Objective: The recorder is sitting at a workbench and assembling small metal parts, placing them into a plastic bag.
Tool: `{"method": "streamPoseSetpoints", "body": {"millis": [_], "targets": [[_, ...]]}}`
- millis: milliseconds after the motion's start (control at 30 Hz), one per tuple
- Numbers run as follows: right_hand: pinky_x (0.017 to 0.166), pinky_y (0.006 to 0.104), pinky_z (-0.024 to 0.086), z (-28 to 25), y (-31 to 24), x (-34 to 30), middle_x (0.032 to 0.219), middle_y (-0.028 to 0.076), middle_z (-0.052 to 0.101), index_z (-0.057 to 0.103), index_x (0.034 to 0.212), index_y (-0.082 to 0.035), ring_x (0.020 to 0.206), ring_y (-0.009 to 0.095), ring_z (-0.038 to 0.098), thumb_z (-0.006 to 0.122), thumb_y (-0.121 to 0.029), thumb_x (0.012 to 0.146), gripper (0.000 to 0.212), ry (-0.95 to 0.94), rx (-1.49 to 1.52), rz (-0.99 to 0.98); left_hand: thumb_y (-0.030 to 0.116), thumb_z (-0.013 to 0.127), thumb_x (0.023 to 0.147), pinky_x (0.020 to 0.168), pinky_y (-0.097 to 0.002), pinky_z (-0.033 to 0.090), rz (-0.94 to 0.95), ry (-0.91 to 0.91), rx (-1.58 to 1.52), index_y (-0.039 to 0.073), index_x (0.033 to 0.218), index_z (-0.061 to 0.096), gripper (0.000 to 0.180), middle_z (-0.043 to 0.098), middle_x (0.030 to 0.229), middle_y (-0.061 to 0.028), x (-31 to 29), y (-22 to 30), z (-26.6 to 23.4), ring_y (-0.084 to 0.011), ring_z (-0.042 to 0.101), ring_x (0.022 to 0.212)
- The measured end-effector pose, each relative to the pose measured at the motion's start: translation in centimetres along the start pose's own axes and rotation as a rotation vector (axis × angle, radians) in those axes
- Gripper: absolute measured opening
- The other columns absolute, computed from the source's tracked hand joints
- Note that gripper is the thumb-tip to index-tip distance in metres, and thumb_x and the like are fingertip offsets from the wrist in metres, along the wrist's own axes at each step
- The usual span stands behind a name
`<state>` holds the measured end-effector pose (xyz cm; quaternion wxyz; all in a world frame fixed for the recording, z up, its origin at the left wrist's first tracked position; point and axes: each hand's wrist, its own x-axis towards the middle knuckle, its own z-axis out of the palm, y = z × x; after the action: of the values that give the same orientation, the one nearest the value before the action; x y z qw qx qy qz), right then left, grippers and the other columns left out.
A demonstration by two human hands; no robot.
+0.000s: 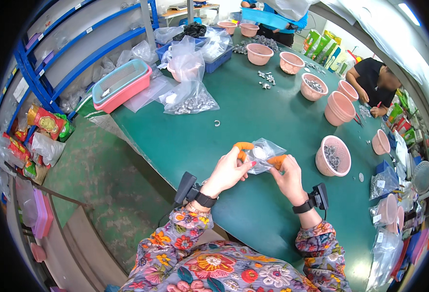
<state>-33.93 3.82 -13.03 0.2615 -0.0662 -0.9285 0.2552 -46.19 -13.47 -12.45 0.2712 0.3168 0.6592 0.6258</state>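
Observation:
Over the green table (175, 141), my left hand (230, 168) and my right hand (288, 177) hold a small clear plastic bag (272, 148) between them. Orange covers wrap some fingertips on both hands. My left fingers pinch the bag's left side, and the right thumb and fingers grip its right side. A round, whitish piece (259, 152) shows in the bag; its exact kind I cannot make out. Beyond my left hand, a small curved metal part (217, 123) lies alone on the table. Right of my right hand stands a pink basket (342, 168) holding grey metal parts.
Several pink baskets (340, 109) line the table's right side. A large clear bag of metal parts (191, 103) lies at the far left, near stacked blue and pink trays (122, 87). One person (376, 82) sits at the right; another (277, 24) is at the far end.

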Motion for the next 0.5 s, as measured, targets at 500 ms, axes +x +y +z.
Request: {"method": "streamPoseSetpoints", "body": {"millis": [500], "targets": [[0.083,0.042,0.051,-3.2,-0.7,3.5,0.109,0.019,0.061,0.055,0.123,-0.011,0.101,0.038,0.06,0.057,0.001,0.078,0.046,-0.286,-0.104,-0.171,0.011,0.054,0.094,0.041,-0.0205,0.036,0.218,0.205,-0.103,0.008,0.113,0.051,0.02,0.053,0.065,0.0014,3.2,-2.0,2.6,-0.0046,0.045,0.046]]}}
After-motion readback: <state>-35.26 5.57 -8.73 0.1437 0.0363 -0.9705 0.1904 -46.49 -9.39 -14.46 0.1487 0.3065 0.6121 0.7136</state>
